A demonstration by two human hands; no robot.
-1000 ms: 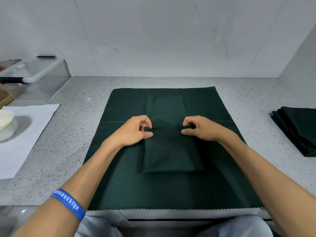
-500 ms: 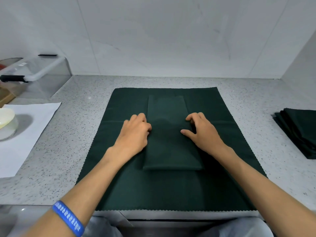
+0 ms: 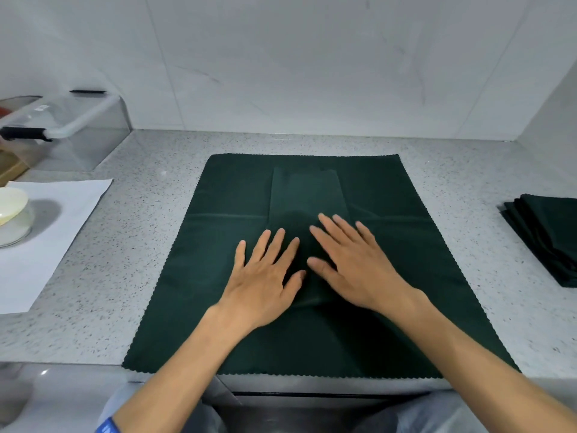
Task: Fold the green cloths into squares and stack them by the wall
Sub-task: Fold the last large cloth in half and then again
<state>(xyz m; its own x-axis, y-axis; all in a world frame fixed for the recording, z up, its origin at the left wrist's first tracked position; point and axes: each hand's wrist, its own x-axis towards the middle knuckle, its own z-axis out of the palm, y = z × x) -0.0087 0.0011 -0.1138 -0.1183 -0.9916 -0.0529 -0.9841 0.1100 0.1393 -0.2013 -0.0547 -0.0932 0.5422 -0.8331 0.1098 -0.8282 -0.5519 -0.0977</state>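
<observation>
At the near edge of the counter [image 3: 93,332], both forearms reach forward over a large green cloth [image 3: 218,276] spread flat, its zigzag hem just at the counter's front. The left hand [image 3: 265,276] lies palm down with fingers straight and spread, pressing on the near part of a narrow folded cloth [image 3: 304,192] that sits on the middle of the big one. The right hand [image 3: 352,264] lies flat beside it, fingers straight and fanned, also pressing the folded strip; the thumbs nearly meet. To the right, near the side wall, rests a stack of folded green cloths [image 3: 549,235]. To the left lie a white sheet [image 3: 46,245] with a bowl [image 3: 12,210], and farther back a clear box [image 3: 78,129] by the tiled wall [image 3: 312,64].
</observation>
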